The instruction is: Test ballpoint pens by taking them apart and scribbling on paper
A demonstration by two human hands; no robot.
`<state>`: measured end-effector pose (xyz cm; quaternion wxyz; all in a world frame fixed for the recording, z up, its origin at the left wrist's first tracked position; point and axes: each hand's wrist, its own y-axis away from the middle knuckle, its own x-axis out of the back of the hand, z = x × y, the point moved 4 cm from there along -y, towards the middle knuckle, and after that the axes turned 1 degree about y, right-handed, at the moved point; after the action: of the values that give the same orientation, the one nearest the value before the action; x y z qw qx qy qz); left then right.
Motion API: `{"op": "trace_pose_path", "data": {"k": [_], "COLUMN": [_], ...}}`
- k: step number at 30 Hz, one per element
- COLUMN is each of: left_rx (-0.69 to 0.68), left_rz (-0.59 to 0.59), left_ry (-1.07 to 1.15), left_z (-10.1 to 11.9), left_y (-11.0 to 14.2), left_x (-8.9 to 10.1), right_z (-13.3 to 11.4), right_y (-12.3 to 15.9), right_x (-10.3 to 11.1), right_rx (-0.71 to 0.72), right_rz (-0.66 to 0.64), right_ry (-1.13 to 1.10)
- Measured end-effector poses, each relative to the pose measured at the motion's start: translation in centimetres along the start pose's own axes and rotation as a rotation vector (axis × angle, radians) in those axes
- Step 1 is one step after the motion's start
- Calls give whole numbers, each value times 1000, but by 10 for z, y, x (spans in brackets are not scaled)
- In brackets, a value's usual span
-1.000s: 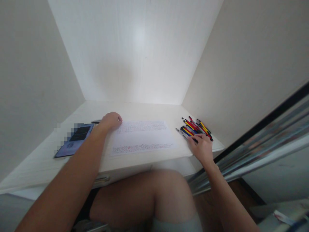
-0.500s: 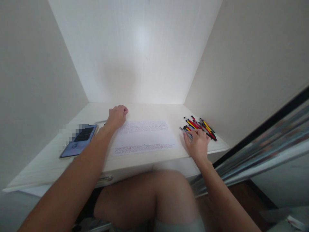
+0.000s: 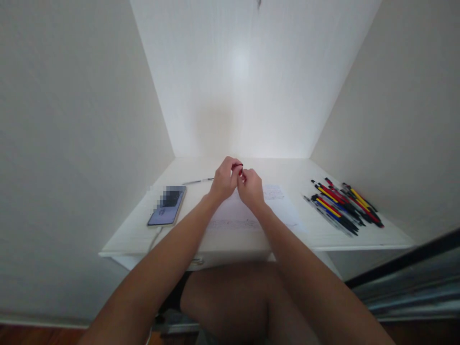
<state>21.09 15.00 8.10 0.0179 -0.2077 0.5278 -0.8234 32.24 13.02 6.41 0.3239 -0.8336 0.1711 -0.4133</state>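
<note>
My left hand (image 3: 225, 178) and my right hand (image 3: 250, 187) meet above the far part of a written sheet of paper (image 3: 251, 211). Between their closed fingers shows a bit of a red and black pen-like thing (image 3: 241, 171); most of it is hidden by the fingers. Handwriting runs in bands along the sheet's top and bottom, with a blank strip between. A thin clear pen (image 3: 197, 181) lies on the desk just left of my left hand. To the right of the paper is a loose pile of pens (image 3: 341, 203) in black, red, yellow, blue and clear.
A phone (image 3: 167, 206) with a lit screen lies at the left of the white desk (image 3: 309, 239), a white cable (image 3: 155, 237) at its lower end. White panels close in the desk at the back and both sides. My legs are under the front edge.
My right hand has left the pen pile and come to my left hand over the paper. A red and black thing now shows between them. The view has swung, shifting the desk rightward.
</note>
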Motion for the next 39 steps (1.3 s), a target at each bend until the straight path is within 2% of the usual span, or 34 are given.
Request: {"op": "trace_pose_path", "data": {"k": [2, 9, 12, 15, 19, 23, 26, 31, 36, 39], "left_rx": [11, 62, 79, 64, 73, 154, 197, 235, 285, 346], "left_rz": [14, -162, -277, -332, -320, -239, -278, -494, -649, -694], "left_ry": [6, 49, 58, 79, 129, 109, 39, -47, -186, -233], "left_z": [-1, -14, -19, -19, -19, -26, -35, -48, -58, -64], "left_y": [-1, 3, 7, 9, 8, 6, 8, 20, 29, 32], "left_x": [1, -10, -15, -19, -19, -10, -10, -25, -31, -29], "right_z": [3, 23, 28, 27, 25, 29, 31, 26, 16, 13], "right_y": [4, 15, 18, 20, 22, 25, 28, 32, 34, 35], "right_x": [4, 19, 21, 22, 28, 35, 40, 44, 53, 59], "right_rx": [67, 161, 93, -14, -124, -173, -165, -54, 109, 66], "right_rz": [82, 5, -55, -145, -227, -261, -203, -15, 239, 365], "right_ry": [36, 223, 311, 421, 577, 607, 592, 464, 34, -249]}}
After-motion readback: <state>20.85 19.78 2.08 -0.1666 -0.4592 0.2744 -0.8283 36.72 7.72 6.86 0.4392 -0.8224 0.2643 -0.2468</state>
